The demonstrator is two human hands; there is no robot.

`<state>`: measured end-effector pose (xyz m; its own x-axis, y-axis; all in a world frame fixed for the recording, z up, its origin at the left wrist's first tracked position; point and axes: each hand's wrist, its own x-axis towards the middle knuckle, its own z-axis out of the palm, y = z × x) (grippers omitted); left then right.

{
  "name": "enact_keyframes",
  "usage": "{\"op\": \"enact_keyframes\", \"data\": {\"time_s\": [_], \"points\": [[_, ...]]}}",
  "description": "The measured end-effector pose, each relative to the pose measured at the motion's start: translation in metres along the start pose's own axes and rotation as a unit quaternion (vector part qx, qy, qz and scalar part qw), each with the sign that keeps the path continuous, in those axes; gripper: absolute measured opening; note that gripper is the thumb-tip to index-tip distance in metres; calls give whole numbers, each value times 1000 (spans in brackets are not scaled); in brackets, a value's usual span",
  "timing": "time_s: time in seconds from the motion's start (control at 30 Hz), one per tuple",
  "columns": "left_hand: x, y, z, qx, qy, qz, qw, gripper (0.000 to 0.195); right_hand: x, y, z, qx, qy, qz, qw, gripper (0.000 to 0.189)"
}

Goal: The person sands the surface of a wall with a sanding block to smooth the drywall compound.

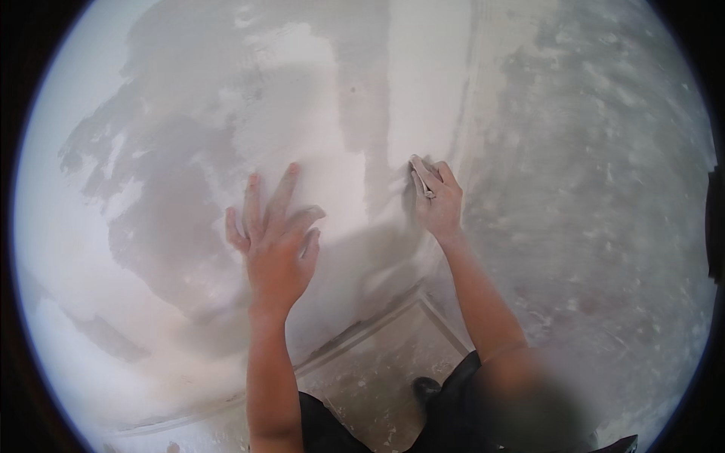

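Observation:
My right hand (443, 205) grips a small, pale, folded piece (427, 193), possibly sandpaper, mostly hidden by the fingers. It is pressed to the patchy white and grey plastered wall (317, 130), close to the inner corner. Further left, my left hand (276, 249) rests against the same wall with its fingers spread. Its index finger is bent toward the thumb, and I see nothing held there. Pale dust coats the fingers of both hands.
A second wall (566, 198), mottled grey, meets the first at the corner on the right. Below, the dusty floor (368, 385) carries pale specks, with a narrow strip (351, 334) along the wall's foot. A dark shoe (426, 388) stands near the corner.

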<state>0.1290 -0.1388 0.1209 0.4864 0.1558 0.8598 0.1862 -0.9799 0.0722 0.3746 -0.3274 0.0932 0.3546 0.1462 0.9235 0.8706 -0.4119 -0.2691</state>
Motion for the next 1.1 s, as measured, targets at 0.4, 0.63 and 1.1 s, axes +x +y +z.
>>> {"op": "enact_keyframes", "data": {"time_s": [0.4, 0.63, 1.1], "points": [[-5, -10, 68, -296, -6, 81, 952, 31, -19, 8, -26, 241, -78, 283, 925, 29], [-8, 48, 102, -460, -141, -13, 877, 44, -56, -43, -56, 461, -278, 426, 727, 40], [0, 100, 46, -329, -73, -77, 938, 41, -69, -58, -71, 454, -207, 209, 841, 36]]}}
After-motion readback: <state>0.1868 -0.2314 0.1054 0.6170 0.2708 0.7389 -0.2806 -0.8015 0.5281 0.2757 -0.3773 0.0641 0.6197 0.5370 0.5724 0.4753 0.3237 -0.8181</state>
